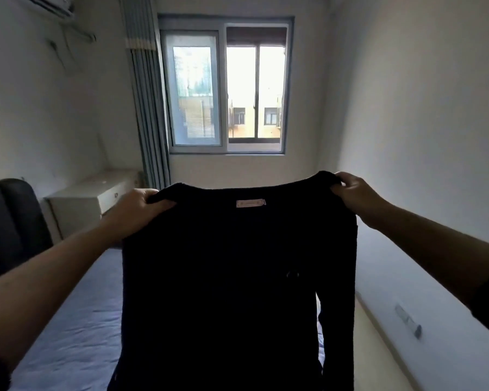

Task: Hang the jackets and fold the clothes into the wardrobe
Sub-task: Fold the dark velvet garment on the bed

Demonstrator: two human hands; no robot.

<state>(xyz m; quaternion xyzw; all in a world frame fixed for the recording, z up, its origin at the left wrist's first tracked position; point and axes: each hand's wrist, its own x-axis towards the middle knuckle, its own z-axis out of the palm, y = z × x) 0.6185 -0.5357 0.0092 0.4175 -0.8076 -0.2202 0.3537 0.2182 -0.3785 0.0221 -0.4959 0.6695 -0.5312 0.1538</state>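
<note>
Above the bed (68, 334), held up and spread wide: dark knit top (237, 277), hanging by its shoulders, hem out of view below. Left grip (141, 204) clenched on one shoulder, right grip (353, 193) clenched on the other and a little higher. Probably squaring the garment ahead of a fold. To do it well: level both shoulders, draw them gently apart to take out slack, wait for the sleeves to hang straight, then lower flat onto the mattress without bunching the body. Small pale label (251, 203) sewn just under the neckline, with writing too small to read. One dark button (292, 275) lower down. Beyond, white nightstand (91, 198) beside the bed, then window (226, 88).
</note>
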